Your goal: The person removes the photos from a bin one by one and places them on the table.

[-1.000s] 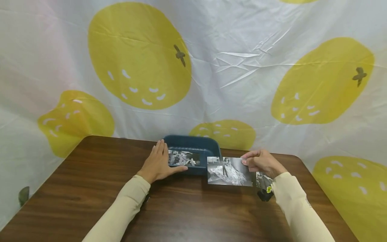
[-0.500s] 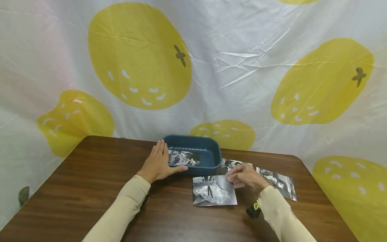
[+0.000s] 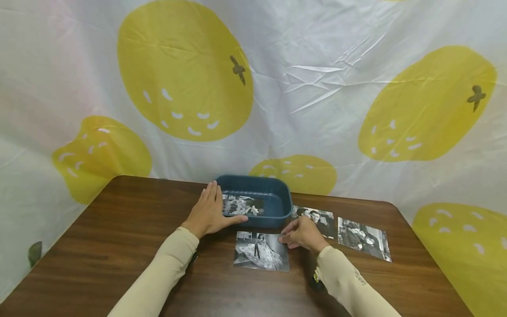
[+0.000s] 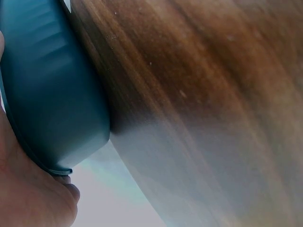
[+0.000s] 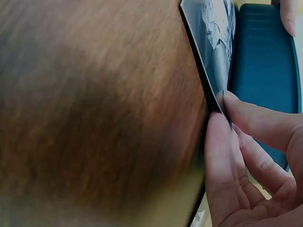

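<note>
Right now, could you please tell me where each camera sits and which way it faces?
Head: worn on the head, facing forward and down at the table, blue tray and yellow-printed cloth; left hand, right hand and sleeves show.
Left wrist: worn on that wrist, facing the tray's outer side and the table; part of the left hand shows.
Right wrist: worn on that wrist, facing the photo that the right hand pinches; a bit of the left hand shows too.
Head and right wrist share the photo and tray.
</note>
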`<move>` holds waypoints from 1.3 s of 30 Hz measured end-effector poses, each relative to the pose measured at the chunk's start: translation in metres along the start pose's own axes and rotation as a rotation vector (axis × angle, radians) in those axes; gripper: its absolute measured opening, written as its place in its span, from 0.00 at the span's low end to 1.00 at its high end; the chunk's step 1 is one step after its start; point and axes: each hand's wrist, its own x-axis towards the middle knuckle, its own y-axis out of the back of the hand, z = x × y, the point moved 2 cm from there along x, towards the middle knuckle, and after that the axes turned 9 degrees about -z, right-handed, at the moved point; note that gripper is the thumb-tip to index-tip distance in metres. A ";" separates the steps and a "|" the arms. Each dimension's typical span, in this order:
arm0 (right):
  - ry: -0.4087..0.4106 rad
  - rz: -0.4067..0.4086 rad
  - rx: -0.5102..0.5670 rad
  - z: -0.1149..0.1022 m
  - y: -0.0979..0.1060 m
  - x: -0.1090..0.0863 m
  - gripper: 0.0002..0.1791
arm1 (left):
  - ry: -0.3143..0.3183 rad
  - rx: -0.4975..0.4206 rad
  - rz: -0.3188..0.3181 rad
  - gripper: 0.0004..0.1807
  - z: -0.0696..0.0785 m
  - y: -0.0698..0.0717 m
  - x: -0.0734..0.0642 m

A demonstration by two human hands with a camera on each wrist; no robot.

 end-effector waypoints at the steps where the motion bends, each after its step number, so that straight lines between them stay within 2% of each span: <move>1: 0.000 0.007 -0.017 -0.001 0.000 0.000 0.08 | -0.002 0.000 0.002 0.71 0.000 0.000 0.000; 5: 0.006 0.006 -0.079 -0.003 0.001 -0.001 0.08 | -0.001 0.001 0.002 0.71 0.000 0.000 0.001; 10: 0.004 -0.038 -0.143 -0.010 0.007 -0.003 0.11 | 0.005 0.010 -0.007 0.71 0.000 0.000 0.001; 12: 0.001 -0.083 -0.156 -0.016 0.011 -0.005 0.11 | 0.004 0.010 -0.006 0.71 0.000 0.000 0.001; 15: 0.023 -0.195 -0.150 -0.029 0.019 -0.004 0.10 | 0.003 0.007 0.006 0.71 -0.001 0.001 0.000; 19: 0.068 -0.336 -0.073 -0.048 0.027 0.002 0.10 | 0.007 0.017 0.014 0.71 -0.002 0.003 -0.001; 22: 0.070 -0.373 -0.001 -0.060 0.025 0.011 0.12 | 0.016 0.017 0.010 0.71 -0.004 0.002 -0.002; 26: 0.052 -0.371 0.074 -0.071 0.017 0.027 0.14 | 0.028 0.009 -0.002 0.72 -0.004 -0.001 -0.004; 32: 0.009 -0.298 0.140 -0.082 0.006 0.056 0.15 | 0.023 0.010 0.003 0.71 -0.002 -0.001 -0.003; 39: -0.071 -0.169 0.139 -0.073 -0.006 0.085 0.18 | 0.011 0.019 -0.001 0.70 0.002 0.002 -0.001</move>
